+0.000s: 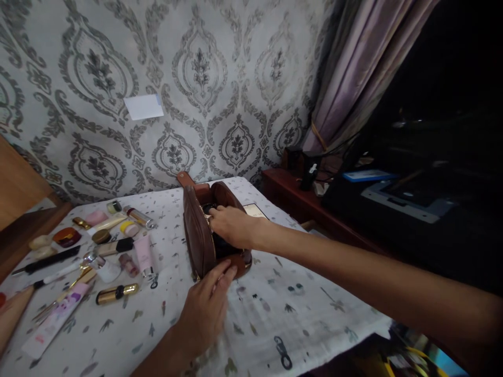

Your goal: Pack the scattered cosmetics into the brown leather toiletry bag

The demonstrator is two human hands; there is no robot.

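Observation:
A brown leather bag [196, 230] stands open on the white patterned cloth [275, 293], its zipper edges spread apart. My right hand [231, 225] reaches into the opening from the right, with the fingers bent inward. Something dark lies under that hand inside the bag; whatever the fingertips hold is hidden. At the bag's near end, my left hand [206, 301] grips the brown end tab, fingers close together. A pale-screened phone [255, 211] shows partly behind my right wrist.
Cosmetics spread over the left side, among them a pink tube [144, 254], a black-and-gold tube [117, 294] and a purple-white packet [57, 319]. A tan shape [13, 317] at the left edge is unclear. A dark red wooden ledge [275, 183] borders the right.

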